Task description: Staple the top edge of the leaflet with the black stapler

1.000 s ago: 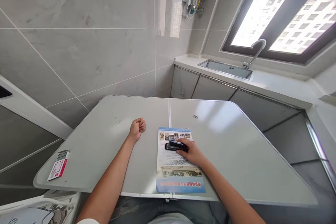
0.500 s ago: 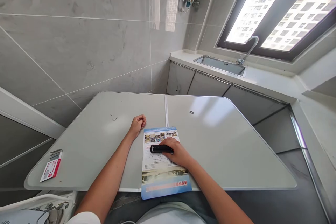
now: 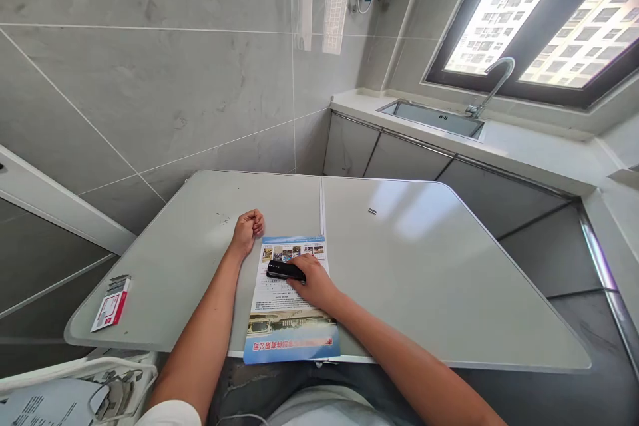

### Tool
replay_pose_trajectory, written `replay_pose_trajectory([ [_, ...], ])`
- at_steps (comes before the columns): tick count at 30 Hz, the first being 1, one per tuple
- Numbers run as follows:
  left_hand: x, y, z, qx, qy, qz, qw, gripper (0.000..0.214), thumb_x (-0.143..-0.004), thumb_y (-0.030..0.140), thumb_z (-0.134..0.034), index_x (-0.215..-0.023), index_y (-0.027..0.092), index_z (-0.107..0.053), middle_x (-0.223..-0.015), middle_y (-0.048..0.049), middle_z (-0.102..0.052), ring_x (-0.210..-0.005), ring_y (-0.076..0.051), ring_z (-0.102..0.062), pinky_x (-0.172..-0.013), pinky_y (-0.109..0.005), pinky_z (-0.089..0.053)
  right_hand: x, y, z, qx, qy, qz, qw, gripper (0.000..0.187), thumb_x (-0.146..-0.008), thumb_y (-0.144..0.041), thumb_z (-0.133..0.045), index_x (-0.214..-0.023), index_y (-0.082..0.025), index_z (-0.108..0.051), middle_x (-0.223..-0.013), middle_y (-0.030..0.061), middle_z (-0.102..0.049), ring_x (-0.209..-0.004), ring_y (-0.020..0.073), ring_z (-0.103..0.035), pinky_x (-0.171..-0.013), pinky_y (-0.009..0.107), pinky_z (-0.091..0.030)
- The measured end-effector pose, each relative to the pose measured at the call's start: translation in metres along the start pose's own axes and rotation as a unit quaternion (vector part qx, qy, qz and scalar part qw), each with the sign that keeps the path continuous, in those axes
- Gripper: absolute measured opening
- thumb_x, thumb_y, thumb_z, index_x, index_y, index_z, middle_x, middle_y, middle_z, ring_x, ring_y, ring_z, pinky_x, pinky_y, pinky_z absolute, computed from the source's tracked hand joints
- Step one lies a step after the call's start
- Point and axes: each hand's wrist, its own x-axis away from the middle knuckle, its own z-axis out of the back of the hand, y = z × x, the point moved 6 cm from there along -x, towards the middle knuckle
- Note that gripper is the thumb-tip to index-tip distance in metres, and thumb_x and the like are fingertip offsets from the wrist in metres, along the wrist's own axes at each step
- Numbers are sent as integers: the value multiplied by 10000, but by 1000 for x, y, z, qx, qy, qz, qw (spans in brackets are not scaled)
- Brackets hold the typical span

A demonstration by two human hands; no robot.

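A printed colour flyer (image 3: 294, 325) with a blue border lies on the table, its near edge over the table's front rim. On its upper part sits a black stapler (image 3: 282, 270). My right hand (image 3: 310, 279) is closed around the stapler's right end, palm down. My left hand (image 3: 248, 229) rests as a fist on the table, just left of the flyer's top corner. Nothing shows in its curled fingers. Two short staple strips (image 3: 372, 212) lie beyond the flyer to the right, and a few tiny loose bits (image 3: 222, 218) lie left of my left hand.
A red and white box (image 3: 110, 309) with staple strips (image 3: 118, 284) lies at the folding table's (image 3: 449, 293) left corner. At lower left stands a white basket (image 3: 64, 373). Behind are a tiled wall, a counter with a sink (image 3: 432, 120) and tap (image 3: 492, 86), and a window.
The flyer, with the stapler and my right hand on it, has shifted left and slightly away from me. My left fist has also moved left. The camera view has turned slightly.
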Motion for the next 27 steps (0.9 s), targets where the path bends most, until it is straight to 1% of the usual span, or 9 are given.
replay_pose_trajectory([
  [4, 2, 2, 5, -15, -40, 26, 999, 217, -634, 116, -619, -619, 191, -416, -561, 64, -306, -492, -67, -295, -489, -197, -249, -12, -3, -9, 6, -5, 4, 1000, 354, -835, -147, -815, -1160, -240, -706, -1097, 80, -725, -1091, 296, -638, -991, 445, -486],
  [7, 4, 1, 4, -40, -75, 51, 995, 174, -672, 130, -645, -638, 184, -483, -575, 52, -378, -512, -74, -337, -500, -203, -278, -18, 2, -9, 11, 7, -16, 1000, 339, -830, -167, -823, -1141, -229, -705, -1076, 85, -719, -1065, 300, -629, -963, 448, -493],
  [12, 2, -4, -1, -76, -88, 51, 992, 98, -666, 129, -625, -648, 172, -539, -574, 43, -425, -536, -79, -350, -519, -199, -279, -26, 7, -8, 3, -2, -17, 1000, 330, -828, -183, -823, -1133, -245, -713, -1049, 72, -715, -1067, 303, -623, -961, 457, -499],
  [16, 1, -7, -2, -93, -88, 47, 991, 81, -671, 139, -614, -649, 173, -543, -567, 41, -432, -540, -83, -355, -525, -201, -278, -25, 7, -9, -47, -16, -35, 998, 528, -786, -211, -888, -1271, -235, -681, -1154, 88, -713, -1109, 299, -642, -977, 447, -512],
  [18, 1, -8, -2, -100, -90, 47, 990, 73, -676, 140, -616, -657, 171, -552, -567, 37, -444, -546, -85, -364, -531, -201, -283, -25, 7, 0, -95, -12, -23, 995, 628, -773, -281, -918, -1338, -259, -645, -1247, 75, -713, -1144, 278, -651, -1007, 428, -508],
  [20, 0, -9, 0, -105, -87, 47, 990, 65, -678, 145, -607, -663, 172, -551, -568, 38, -444, -544, -86, -364, -527, -202, -279, -27, 17, 23, -118, 23, -18, 993, 509, -831, -364, -868, -1289, -272, -667, -1243, 53, -727, -1119, 247, -665, -998, 400, -507],
  [21, 0, -9, 1, -106, -83, 46, 990, 63, -678, 149, -599, -663, 175, -544, -568, 40, -438, -540, -86, -360, -522, -203, -273, -29, 29, 41, -108, 57, -31, 992, 365, -882, -380, -808, -1211, -265, -698, -1184, 45, -742, -1073, 233, -674, -976, 389, -509],
  [24, -2, -11, 4, -108, -68, 45, 991, 59, -664, 153, -577, -666, 181, -525, -569, 48, -417, -524, -82, -338, -503, -203, -241, -28, 78, 112, 20, 174, -96, 980, 102, -914, -306, -673, -959, -238, -734, -981, 35, -753, -931, 222, -661, -909, 380, -503],
  [27, -3, -11, 5, -108, -59, 41, 992, 58, -649, 148, -571, -661, 180, -523, -565, 50, -413, -516, -76, -322, -493, -201, -209, -19, 129, 182, 146, 280, -159, 935, 169, -883, -230, -579, -935, -206, -738, -1009, 92, -748, -972, 260, -638, -928, 402, -494],
])
